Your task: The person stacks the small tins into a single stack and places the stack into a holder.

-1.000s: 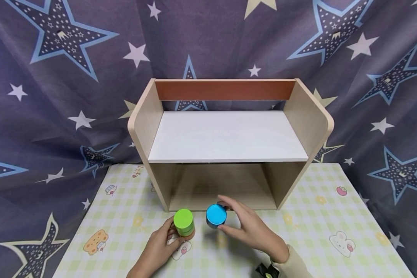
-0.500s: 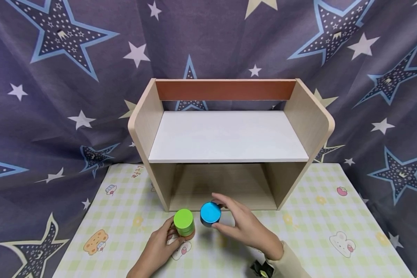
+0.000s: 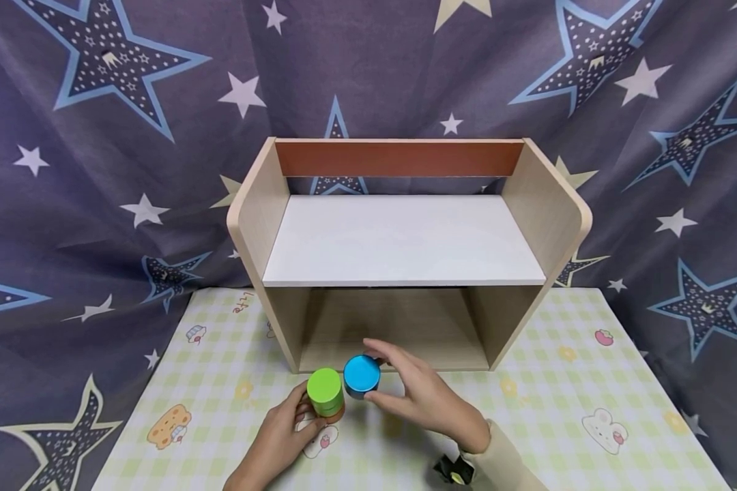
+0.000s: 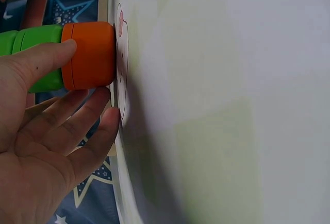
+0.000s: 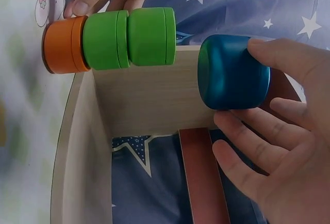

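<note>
An orange lidded jar stands on the cloth, with two green jars stacked on it, a lower one and an upper one. My left hand steadies this stack low down, thumb on the orange jar and fingers curled at its far side. From above, mostly the upper green top shows. Between thumb and fingertips, my right hand holds a shiny blue jar upright. It hangs off the cloth, just right of the stack; the right wrist view shows it slightly higher than the upper green jar, with a gap between.
Behind the hands stands a small wooden shelf unit with a white shelf board and a brown back rail. A checked cloth covers the table. A dark curtain with stars hangs behind. A black object sits by the right cuff.
My right hand has carried the blue jar leftward and slightly toward the shelf unit, closer to the stack. The left hand and the stack have stayed in place.
</note>
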A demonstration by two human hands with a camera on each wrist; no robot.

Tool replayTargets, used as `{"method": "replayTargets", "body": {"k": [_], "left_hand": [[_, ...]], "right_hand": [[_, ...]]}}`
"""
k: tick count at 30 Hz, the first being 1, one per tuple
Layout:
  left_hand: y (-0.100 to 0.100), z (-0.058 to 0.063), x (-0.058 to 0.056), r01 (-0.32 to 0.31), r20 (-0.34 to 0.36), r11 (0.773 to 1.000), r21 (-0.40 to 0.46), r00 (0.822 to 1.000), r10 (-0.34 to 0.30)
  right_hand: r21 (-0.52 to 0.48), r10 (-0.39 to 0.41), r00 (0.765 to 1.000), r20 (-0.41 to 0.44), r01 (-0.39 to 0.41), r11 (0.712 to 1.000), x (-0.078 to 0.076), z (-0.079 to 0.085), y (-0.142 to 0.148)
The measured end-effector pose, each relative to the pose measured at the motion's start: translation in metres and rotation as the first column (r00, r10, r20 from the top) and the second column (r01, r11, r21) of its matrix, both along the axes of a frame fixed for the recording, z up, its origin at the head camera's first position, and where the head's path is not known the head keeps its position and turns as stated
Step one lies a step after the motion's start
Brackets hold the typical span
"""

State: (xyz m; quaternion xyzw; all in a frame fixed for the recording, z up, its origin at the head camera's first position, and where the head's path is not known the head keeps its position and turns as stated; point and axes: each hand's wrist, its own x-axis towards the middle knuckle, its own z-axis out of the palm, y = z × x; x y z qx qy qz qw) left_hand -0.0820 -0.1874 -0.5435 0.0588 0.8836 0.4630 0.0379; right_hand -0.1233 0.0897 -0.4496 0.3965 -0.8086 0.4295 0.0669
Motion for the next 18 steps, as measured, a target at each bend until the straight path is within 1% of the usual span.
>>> {"method": "replayTargets", "body": {"k": [9, 18], "left_hand": [[0.0, 0.001, -0.001, -0.013, 0.003, 1.0, -0.014, 1.0, 0.014], [0.0, 0.001, -0.001, -0.001, 0.019, 1.0, -0.007, 1.0, 0.001]], "right_hand": [[0.021, 0.01, 1.0, 0.014, -0.011, 1.0, -0.003, 0.002, -0.011], [0.012, 0.044, 0.998, 0.046, -0.044, 0.999, -0.005, 0.004, -0.025]]}}
